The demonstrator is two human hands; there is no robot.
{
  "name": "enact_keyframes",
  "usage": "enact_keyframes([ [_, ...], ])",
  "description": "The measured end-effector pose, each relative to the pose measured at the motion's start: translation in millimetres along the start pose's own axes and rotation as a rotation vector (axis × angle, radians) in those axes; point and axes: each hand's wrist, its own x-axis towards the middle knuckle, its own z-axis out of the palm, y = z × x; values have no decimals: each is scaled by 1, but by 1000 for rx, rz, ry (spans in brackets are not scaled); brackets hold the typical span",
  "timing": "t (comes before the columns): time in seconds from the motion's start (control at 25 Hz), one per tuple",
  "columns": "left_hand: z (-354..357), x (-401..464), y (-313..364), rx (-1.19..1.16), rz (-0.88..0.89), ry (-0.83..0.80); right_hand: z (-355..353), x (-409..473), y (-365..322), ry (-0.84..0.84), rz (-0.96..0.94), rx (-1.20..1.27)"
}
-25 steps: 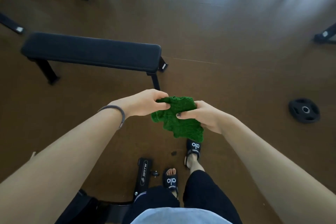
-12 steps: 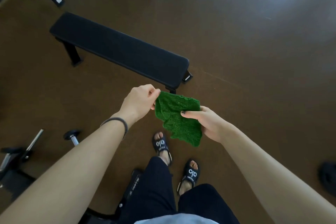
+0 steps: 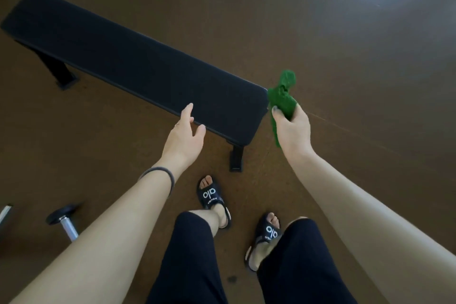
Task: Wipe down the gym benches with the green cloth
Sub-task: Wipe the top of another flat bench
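Now the right hand (image 3: 293,128) grips the crumpled green terry cloth (image 3: 282,99), fingers curled round its middle, one end sticking up past the fingertips and another hanging below the palm, just off the near end of the long black padded gym bench (image 3: 138,69). Relaxed and spread, the left hand (image 3: 183,137) holds nothing, its fingertips at the bench's near edge.

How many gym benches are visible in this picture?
1. The black bench stands on the brown floor, ahead of the person, between the left hand and the right hand holding the green cloth. Others may stand outside the view.
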Motion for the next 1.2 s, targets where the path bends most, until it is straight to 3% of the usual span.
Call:
enact_keyframes([
  [0.16, 63, 90, -49, 76, 87, 105, 59, 91, 85, -3, -526, -567],
  [0.28, 119, 160, -92, 214, 191, 247, 98, 139, 180, -345, -616, -1184],
  [0.32, 134, 181, -106, 263, 211, 290, 107, 151, 203, -385, -646, -1272],
  [0.48, 180, 246, -149, 311, 264, 492, 137, 202, 231, -279, -898, -1200],
  [0.68, 216, 286, -169, 274, 263, 801, 147, 225, 250, -195, -1053, -1261],
  [0.88, 219, 286, -168, 198, 257, 847, 136, 260, 234, -296, -1112, -1207],
  [1.04, 223, 289, -165, 198, 255, 911, 124, 332, 202, -150, -910, -1180],
  [1.12, 222, 292, -167, 203, 261, 922, 139, 319, 205, -53, -816, -1166],
  [1.2, 223, 292, -169, 224, 260, 927, 150, 265, 233, 19, -872, -1088],
])
